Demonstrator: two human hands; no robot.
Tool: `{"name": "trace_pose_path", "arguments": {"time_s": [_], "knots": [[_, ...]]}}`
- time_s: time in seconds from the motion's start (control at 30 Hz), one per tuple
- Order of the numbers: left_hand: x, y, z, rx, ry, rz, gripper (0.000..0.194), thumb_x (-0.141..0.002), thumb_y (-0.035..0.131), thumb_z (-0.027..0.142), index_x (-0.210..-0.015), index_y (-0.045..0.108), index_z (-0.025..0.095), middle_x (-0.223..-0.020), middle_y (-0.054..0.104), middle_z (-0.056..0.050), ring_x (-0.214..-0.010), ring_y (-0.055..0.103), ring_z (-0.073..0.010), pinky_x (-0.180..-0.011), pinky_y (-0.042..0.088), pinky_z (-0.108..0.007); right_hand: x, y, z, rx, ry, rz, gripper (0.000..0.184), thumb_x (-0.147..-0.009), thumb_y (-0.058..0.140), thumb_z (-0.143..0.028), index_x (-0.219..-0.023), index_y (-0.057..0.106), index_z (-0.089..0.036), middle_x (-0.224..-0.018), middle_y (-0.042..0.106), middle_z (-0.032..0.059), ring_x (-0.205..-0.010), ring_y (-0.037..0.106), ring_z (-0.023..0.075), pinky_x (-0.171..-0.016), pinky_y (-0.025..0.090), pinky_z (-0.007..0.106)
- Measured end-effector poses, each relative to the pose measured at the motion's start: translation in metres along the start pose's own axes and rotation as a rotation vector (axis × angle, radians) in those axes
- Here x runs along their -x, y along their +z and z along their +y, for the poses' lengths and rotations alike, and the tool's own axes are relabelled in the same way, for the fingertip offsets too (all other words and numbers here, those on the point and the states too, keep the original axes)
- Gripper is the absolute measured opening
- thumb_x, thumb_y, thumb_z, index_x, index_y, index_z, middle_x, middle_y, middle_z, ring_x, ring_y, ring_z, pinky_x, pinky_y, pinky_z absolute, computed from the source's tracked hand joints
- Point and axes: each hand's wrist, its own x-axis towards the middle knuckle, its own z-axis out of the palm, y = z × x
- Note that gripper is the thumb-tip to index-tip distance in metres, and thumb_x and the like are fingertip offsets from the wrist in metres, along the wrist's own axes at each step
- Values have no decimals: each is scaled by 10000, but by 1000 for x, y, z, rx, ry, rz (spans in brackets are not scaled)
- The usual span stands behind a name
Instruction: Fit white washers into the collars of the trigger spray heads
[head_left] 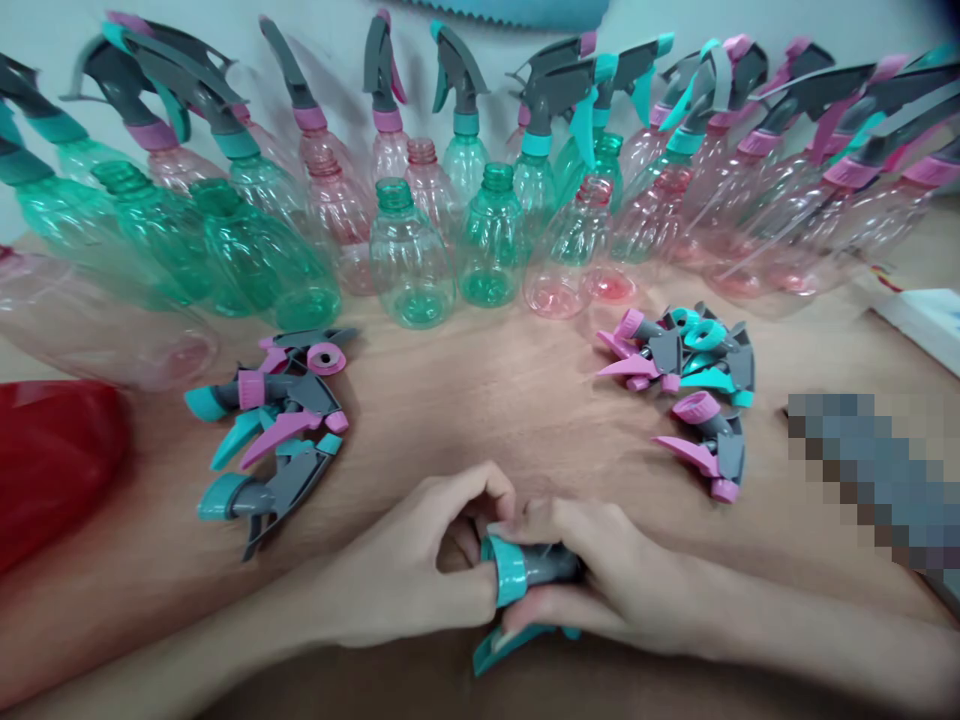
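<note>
Worktop: evenly lit, soft shadows cast beneath the sprayer heads.
Bottles: small glare spots scattered over the plastic.
Hands: slightly softened by blur.
Edges: stretched and smeared (the right side partly pixelated).

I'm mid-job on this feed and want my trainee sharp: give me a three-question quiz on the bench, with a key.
1. True or false: the right hand grips a spray head whose collar is teal.

2. Which colour is the collar of the loose spray head nearest the right hand?
A) teal
B) pink
C) yellow

3. Fill in the missing word: the front green bottle has no spray head on it, so its ____ is bare.

Key: 1 true; 2 B; 3 neck.
</note>
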Motion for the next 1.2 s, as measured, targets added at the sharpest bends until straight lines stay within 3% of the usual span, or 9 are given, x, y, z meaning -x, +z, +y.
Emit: {"name": "trace_pose_path", "arguments": {"time_s": [0.1,0.2,0.3,0.43,0.5,0.7,0.97,1.2], "knots": [[-2,1,-5,40,30,97,133,-788,561,184,-866,455,212,-749,465,63,-661,456,-97,-580,384,-205,-2,-3,4,42,42,52,370,-828,638,-469,-1041,563,-176,-878,584,31,-760,593,122,-666,513,225],[1,3,-4,16,96,191,131,-837,596,256,-897,486,217,-775,510,61,-665,494,-93,-583,421,-202,-2,-5,8,80,5,96,496,-741,725,-465,-1118,588,-175,-1007,543,69,-897,578,150,-764,520,260],[8,6,0,-124,173,284,133,-894,585,311,-977,506,242,-806,567,58,-710,557,-98,-604,458,-201,-3,-5,8,53,-32,134,476,-718,778,-373,-1103,605,-151,-968,577,62,-887,586,145,-759,517,247],[16,7,3,-545,462,547,163,-869,615,258,-984,511,208,-742,532,45,-665,547,-106,-589,454,-221,-5,-4,5,-33,26,150,364,-753,768,-275,-1056,633,-124,-893,644,46,-814,614,123,-728,513,229],[16,7,4,-686,609,617,169,-828,648,220,-941,526,188,-752,502,31,-659,529,-105,-579,458,-223,-7,-5,5,-68,55,147,353,-762,761,-269,-1058,644,-116,-894,665,54,-823,626,133,-741,515,244],[13,8,-3,-763,661,569,158,-807,626,187,-963,607,198,-1011,490,-41,-870,565,-134,-692,549,-222,-7,-6,6,-77,67,126,346,-746,773,-285,-1026,693,-98,-870,657,87,-792,617,158,-695,516,281],[9,6,-10,-983,820,619,171,-796,614,180,-966,618,165,-911,580,-54,-826,582,-180,-695,559,-315,-5,-7,7,-24,54,83,334,-805,718,-290,-1095,673,-132,-878,692,66,-799,613,158,-720,517,300],[9,10,-11,-911,726,522,291,-779,601,98,-1062,551,144,-947,594,-85,-893,564,-207,-756,542,-343,-6,-8,8,4,57,71,278,-869,634,-343,-1066,679,-152,-869,691,52,-790,613,148,-723,498,296]]}}
